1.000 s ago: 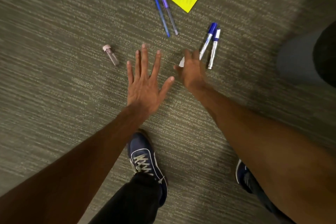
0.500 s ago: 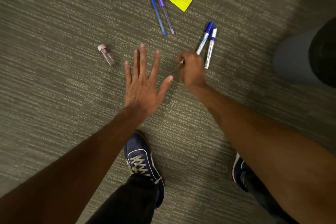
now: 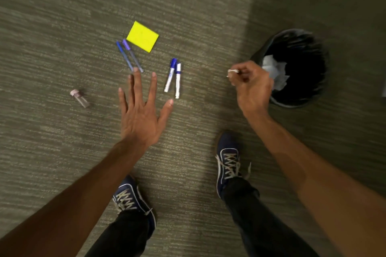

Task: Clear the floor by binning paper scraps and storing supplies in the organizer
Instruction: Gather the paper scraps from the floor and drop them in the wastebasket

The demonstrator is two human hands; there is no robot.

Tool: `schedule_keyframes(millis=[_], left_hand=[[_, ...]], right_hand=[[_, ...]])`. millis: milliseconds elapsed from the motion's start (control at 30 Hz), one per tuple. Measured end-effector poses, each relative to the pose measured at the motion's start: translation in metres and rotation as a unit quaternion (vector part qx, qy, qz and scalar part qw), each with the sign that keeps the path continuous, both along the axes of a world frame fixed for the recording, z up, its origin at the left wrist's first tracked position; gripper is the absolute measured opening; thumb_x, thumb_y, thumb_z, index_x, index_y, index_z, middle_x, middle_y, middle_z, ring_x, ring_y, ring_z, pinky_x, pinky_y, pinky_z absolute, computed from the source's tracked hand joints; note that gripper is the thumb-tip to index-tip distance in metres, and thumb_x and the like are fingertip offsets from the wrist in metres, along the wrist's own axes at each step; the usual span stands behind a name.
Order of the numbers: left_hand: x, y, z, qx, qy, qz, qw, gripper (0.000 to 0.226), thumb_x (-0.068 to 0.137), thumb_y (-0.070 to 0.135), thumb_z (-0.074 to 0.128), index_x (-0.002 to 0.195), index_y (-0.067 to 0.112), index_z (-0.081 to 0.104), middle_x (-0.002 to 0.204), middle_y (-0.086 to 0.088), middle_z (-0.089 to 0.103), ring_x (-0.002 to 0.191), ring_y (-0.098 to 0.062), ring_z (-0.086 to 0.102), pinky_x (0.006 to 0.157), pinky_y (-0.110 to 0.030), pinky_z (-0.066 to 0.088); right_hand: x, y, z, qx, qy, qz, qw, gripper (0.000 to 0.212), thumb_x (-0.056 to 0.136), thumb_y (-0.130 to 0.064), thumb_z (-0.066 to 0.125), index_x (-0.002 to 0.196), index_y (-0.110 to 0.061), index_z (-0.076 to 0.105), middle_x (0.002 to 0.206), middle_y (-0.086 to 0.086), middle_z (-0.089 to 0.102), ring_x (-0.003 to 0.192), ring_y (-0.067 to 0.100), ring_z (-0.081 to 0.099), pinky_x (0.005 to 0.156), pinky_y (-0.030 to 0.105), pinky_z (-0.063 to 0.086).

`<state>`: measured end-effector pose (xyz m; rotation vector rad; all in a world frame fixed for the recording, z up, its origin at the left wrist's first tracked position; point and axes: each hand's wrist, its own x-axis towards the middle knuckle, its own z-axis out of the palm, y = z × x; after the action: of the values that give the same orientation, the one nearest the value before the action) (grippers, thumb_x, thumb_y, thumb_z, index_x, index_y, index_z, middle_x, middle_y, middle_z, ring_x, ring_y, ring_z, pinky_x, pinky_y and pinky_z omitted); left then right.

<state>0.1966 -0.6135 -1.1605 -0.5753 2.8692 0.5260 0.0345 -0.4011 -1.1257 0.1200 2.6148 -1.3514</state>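
Our right hand (image 3: 251, 87) has lifted scrap (image 3: 233, 71) off floor, now pinches it just beside bin (image 3: 292, 69), not yet over it. Left hand (image 3: 142, 108) stays spread, empty. Pens (image 3: 129, 56), markers (image 3: 174, 77), pad (image 3: 143, 36), vial (image 3: 79, 98) remain.

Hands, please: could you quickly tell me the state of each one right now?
Left hand: open, fingers spread, holding nothing.
Right hand: closed in a pinch grip on a small white paper scrap, beside the black bin.
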Motion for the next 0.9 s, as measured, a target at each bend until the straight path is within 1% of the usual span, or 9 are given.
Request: schedule_keyframes(millis=[133, 300, 467, 533, 600, 667, 733, 833, 900], left_hand=[[-0.020, 0.026, 0.014, -0.001, 0.007, -0.025, 1.000, 0.075, 0.100, 0.065, 0.026, 0.162, 0.024, 0.011, 0.168, -0.018, 0.000, 0.156, -0.036, 0.008, 0.123, -0.060, 0.013], [-0.039, 0.047, 0.016, -0.003, -0.002, -0.036, 0.999, 0.075, 0.101, 0.066, 0.022, 0.162, 0.024, 0.009, 0.168, -0.016, 0.000, 0.156, -0.035, 0.008, 0.123, -0.060, 0.014], [-0.046, 0.059, 0.013, -0.012, -0.014, -0.040, 0.999, 0.076, 0.101, 0.066, 0.020, 0.162, 0.022, 0.007, 0.169, -0.017, 0.000, 0.156, -0.034, 0.005, 0.123, -0.060, 0.012], [-0.046, 0.062, 0.012, -0.011, -0.023, -0.038, 0.999, 0.076, 0.100, 0.065, 0.019, 0.162, 0.022, 0.007, 0.168, -0.018, -0.002, 0.156, -0.035, 0.004, 0.123, -0.061, 0.012], [-0.047, 0.065, 0.011, -0.010, -0.032, -0.033, 0.999, 0.077, 0.100, 0.066, 0.019, 0.162, 0.023, 0.006, 0.168, -0.019, -0.004, 0.156, -0.036, 0.003, 0.123, -0.061, 0.011], [-0.047, 0.066, 0.011, -0.011, -0.039, -0.031, 0.999, 0.077, 0.099, 0.066, 0.018, 0.162, 0.023, 0.005, 0.168, -0.019, -0.006, 0.156, -0.036, 0.003, 0.123, -0.061, 0.012], [-0.047, 0.068, 0.012, -0.015, -0.045, -0.032, 0.998, 0.077, 0.099, 0.067, 0.017, 0.162, 0.023, 0.004, 0.168, -0.020, -0.006, 0.156, -0.037, 0.003, 0.123, -0.062, 0.013], [-0.049, 0.068, 0.016, -0.017, -0.054, -0.027, 0.998, 0.077, 0.100, 0.067, 0.016, 0.162, 0.024, 0.002, 0.168, -0.019, -0.007, 0.156, -0.036, 0.002, 0.123, -0.061, 0.013], [-0.050, 0.066, 0.021, -0.014, -0.057, -0.021, 0.998, 0.077, 0.100, 0.066, 0.018, 0.162, 0.024, 0.002, 0.168, -0.018, -0.007, 0.156, -0.035, 0.001, 0.123, -0.061, 0.013]], right_hand=[[-0.030, 0.061, 0.018, 0.075, 0.000, -0.074, 0.994, 0.012, 0.085, 0.001, 0.069, 0.092, -0.007, 0.074, 0.085, 0.016, 0.076, 0.075, 0.020, 0.071, 0.076, 0.033, 0.057], [-0.058, 0.114, 0.005, 0.154, -0.017, -0.096, 0.983, 0.012, 0.083, -0.006, 0.073, 0.094, -0.009, 0.075, 0.090, 0.009, 0.076, 0.087, 0.021, 0.072, 0.084, 0.038, 0.057], [-0.078, 0.139, -0.024, 0.206, -0.039, -0.069, 0.975, 0.016, 0.084, -0.008, 0.069, 0.098, -0.012, 0.077, 0.093, 0.011, 0.077, 0.084, 0.017, 0.066, 0.074, 0.017, 0.045], [-0.084, 0.145, -0.031, 0.233, -0.075, -0.023, 0.969, 0.022, 0.086, -0.013, 0.070, 0.108, -0.014, 0.075, 0.106, 0.011, 0.075, 0.097, 0.021, 0.067, 0.086, 0.022, 0.046], [-0.087, 0.147, -0.032, 0.255, -0.089, 0.014, 0.963, 0.026, 0.088, -0.016, 0.071, 0.113, -0.012, 0.072, 0.114, 0.013, 0.073, 0.107, 0.030, 0.067, 0.096, 0.036, 0.052], [-0.086, 0.147, -0.029, 0.269, -0.065, 0.036, 0.960, 0.027, 0.087, -0.017, 0.070, 0.114, -0.012, 0.070, 0.114, 0.013, 0.072, 0.105, 0.033, 0.068, 0.090, 0.044, 0.057], [-0.082, 0.144, -0.023, 0.286, -0.028, 0.057, 0.956, 0.035, 0.089, -0.019, 0.068, 0.123, -0.013, 0.065, 0.124, 0.012, 0.067, 0.111, 0.033, 0.065, 0.090, 0.044, 0.057], [-0.075, 0.132, -0.009, 0.284, 0.010, 0.077, 0.956, 0.051, 0.093, -0.025, 0.064, 0.142, -0.015, 0.053, 0.147, 0.009, 0.051, 0.133, 0.029, 0.052, 0.103, 0.043, 0.048], [-0.066, 0.120, 0.006, 0.274, 0.047, 0.094, 0.956, 0.053, 0.094, -0.026, 0.061, 0.145, -0.015, 0.050, 0.149, 0.008, 0.048, 0.136, 0.027, 0.047, 0.106, 0.044, 0.045]])
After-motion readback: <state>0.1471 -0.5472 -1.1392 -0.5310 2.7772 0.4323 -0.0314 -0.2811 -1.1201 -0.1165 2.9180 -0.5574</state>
